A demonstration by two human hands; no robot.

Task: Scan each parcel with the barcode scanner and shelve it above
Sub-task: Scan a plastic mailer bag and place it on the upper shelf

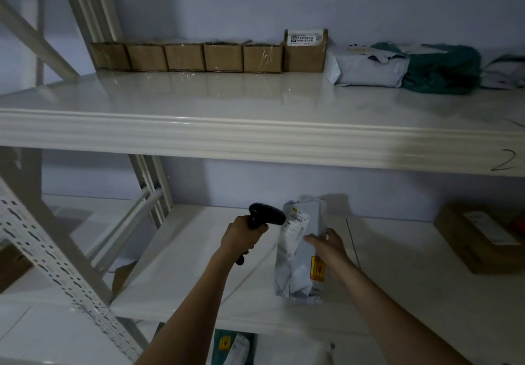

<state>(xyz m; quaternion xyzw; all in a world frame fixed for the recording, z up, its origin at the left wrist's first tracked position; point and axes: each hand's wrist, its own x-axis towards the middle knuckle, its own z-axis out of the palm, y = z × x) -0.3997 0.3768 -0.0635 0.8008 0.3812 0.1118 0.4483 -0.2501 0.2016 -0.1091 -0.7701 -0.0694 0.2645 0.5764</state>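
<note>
Head view: left grip (pixel 240 235) clasps scanner (pixel 267 214), nose just beside parcel (pixel 301 246) in right grip (pixel 329 246).

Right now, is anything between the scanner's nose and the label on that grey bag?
Nothing: in the head view the barcode scanner points straight at the grey parcel's label, almost touching.

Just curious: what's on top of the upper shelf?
On the upper shelf: brown boxes, a grey bag, a green bag. Anything behind them is hidden.

rack upright (pixel 56 265) | handwritten "2" (pixel 507 160) | pale wall (pixel 369 1)
</note>
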